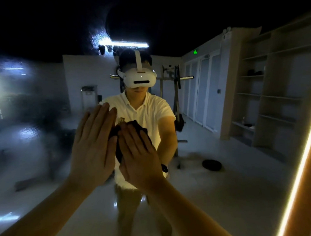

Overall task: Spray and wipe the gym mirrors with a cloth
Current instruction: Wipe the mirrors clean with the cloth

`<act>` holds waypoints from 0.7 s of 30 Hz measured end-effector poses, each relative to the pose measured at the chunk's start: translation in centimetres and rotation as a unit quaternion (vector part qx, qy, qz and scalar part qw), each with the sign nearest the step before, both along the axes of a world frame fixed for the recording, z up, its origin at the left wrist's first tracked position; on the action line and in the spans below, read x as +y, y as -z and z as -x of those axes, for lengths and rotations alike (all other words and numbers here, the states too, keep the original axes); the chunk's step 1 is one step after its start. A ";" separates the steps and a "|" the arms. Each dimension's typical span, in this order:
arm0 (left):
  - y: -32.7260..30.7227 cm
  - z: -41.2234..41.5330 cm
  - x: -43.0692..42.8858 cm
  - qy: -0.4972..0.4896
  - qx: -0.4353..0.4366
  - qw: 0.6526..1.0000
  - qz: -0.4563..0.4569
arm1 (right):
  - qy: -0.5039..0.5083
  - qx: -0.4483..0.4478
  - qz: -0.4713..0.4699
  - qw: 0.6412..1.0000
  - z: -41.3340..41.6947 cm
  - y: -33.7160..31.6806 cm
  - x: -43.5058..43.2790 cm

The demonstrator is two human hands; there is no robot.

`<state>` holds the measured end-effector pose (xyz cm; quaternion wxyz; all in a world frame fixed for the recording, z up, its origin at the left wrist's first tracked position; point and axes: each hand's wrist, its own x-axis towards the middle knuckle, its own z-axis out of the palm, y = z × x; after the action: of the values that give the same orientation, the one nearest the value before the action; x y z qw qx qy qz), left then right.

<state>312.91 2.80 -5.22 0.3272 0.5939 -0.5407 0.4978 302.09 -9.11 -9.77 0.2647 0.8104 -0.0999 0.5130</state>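
Two hands press flat on the mirror (33, 109) near its middle, side by side: left hand (93, 144) bare, right hand (138, 154) pinning a dark cloth (133, 125) (fingers straight on both). Haze streaks the mirror's left side.

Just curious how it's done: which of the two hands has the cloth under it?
The right hand presses the dark cloth; the left hand lies flat beside it, fingers straight.

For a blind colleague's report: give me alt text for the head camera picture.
A right hand presses a dark cloth flat against a gym mirror, with the left hand flat on the glass beside it. The mirror's left part looks misted and streaky; the reflection shows a person in a white headset, with shelves.
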 end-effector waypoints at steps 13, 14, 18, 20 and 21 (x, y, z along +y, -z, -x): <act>7.7 0.4 -1.3 -0.105 0.011 0.994 -0.027 | 0.139 -0.153 -0.180 0.962 17.1 3.4 -13.1; 7.8 0.3 -1.6 -0.114 0.011 0.993 -0.024 | 0.147 -0.199 -0.220 0.943 17.8 4.0 -13.5; 8.6 -0.2 -2.8 -0.135 0.002 0.991 0.006 | 0.143 -0.308 -0.311 0.888 16.2 5.6 -12.5; 8.8 -0.5 -3.3 -0.130 -0.004 0.991 0.022 | 0.117 -0.315 -0.288 0.896 13.5 6.4 -10.8; 8.9 -0.7 -3.4 -0.128 -0.008 0.991 0.027 | 0.103 -0.311 -0.270 0.905 11.9 6.8 -9.8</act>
<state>313.58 -0.57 -14.09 0.2725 0.6451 -0.4494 0.5547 290.16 -18.86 -16.58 0.0427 0.6355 -0.3947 0.6622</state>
